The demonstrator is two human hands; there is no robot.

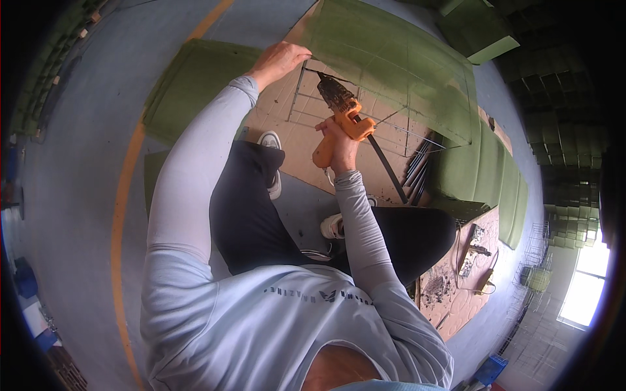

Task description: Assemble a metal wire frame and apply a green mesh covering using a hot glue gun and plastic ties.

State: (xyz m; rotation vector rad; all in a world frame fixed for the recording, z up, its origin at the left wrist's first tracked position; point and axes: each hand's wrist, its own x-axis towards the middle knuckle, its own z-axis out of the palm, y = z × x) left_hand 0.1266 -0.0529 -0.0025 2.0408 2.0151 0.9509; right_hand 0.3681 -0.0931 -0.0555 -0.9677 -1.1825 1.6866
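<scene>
My right hand [343, 151] grips an orange hot glue gun [357, 125], its nozzle end crusted dark and tipped toward the upper left. A long black glue stick [386, 163] runs out of the gun's back. Beyond the nozzle, a green mesh sheet [385, 55] lies over a thin wire frame [300, 91], parts of which show beneath and past its near edge. With fingers pinched together, my left hand [280, 62] holds the near left corner of the green mesh sheet; whether it also grips the wire is too small to tell.
Cardboard [274, 107] covers the floor under the frame. Several black glue sticks [417, 171] lie at right, beside stacked green panels [482, 163]. A cardboard-topped surface [450, 293] near my knee holds a power strip [471, 251] and dark residue. Another green panel [195, 85] lies at left.
</scene>
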